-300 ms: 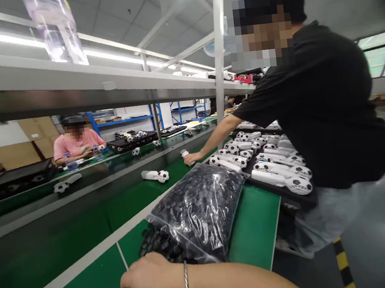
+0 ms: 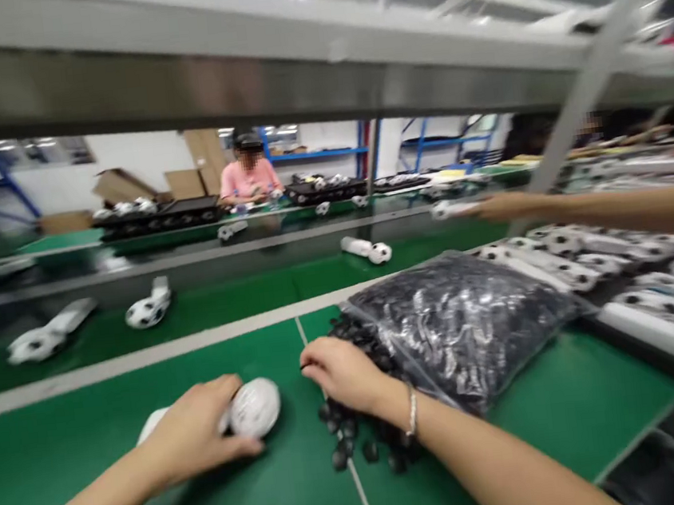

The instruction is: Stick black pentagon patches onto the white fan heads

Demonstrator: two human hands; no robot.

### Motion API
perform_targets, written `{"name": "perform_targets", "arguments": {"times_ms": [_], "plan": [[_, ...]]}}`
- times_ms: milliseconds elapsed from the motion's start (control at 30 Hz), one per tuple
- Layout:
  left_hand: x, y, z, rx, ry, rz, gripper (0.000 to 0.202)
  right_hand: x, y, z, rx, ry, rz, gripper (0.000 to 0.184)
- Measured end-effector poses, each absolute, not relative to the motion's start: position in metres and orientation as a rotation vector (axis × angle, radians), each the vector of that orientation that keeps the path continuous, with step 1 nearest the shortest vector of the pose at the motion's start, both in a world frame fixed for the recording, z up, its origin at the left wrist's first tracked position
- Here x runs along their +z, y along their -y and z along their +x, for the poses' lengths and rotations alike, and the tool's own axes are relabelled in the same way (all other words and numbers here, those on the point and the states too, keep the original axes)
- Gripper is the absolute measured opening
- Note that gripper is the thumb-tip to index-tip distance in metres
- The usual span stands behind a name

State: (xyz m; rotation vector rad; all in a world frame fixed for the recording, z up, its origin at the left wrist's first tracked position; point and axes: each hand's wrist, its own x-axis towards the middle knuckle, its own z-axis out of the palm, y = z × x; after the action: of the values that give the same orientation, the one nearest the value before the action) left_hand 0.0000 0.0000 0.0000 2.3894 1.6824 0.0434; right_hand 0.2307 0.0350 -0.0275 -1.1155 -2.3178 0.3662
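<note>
green mat (image 2: pixel 60 426) bare left of one clear bag (image 2: pixel 464 319), my left hand (image 2: pixel 193 432) clasping one white piece (image 2: pixel 255 406) beside bag's mouth, my right hand (image 2: pixel 343 374) curled on spilled black pieces (image 2: pixel 357 443), grip i cannot tell

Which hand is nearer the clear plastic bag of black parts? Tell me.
Right. The right hand sits at the mouth of the clear plastic bag; the left hand is farther left, holding a white rounded plastic piece.

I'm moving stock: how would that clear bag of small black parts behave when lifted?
Probably floppy: the clear plastic bag of small black parts slumps flat. Likely to spill: loose black pieces lie beside the right hand.
</note>
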Motion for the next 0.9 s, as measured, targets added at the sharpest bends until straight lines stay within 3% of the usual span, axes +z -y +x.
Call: {"name": "perform_targets", "arguments": {"times_ms": [233, 500, 733, 900], "plan": [[-0.018, -0.001, 0.023, 0.348, -1.668, 2.12, 0.055, -0.023, -0.025, 0.225, 0.834, 2.101, -0.988, 0.005], [-0.022, 0.005, 0.022, 0.369, -1.674, 2.187, 0.07, -0.039, -0.014, 0.214, 0.83, 2.119, -0.859, 0.003], [-0.022, 0.003, 0.023, 0.407, -1.685, 2.169, 0.063, -0.041, -0.018, 0.213, 0.843, 2.069, -0.973, 0.007], [-0.019, 0.003, 0.024, 0.394, -1.67, 2.161, 0.059, -0.044, -0.019, 0.209, 1.124, 1.927, -1.006, 0.023]]}}
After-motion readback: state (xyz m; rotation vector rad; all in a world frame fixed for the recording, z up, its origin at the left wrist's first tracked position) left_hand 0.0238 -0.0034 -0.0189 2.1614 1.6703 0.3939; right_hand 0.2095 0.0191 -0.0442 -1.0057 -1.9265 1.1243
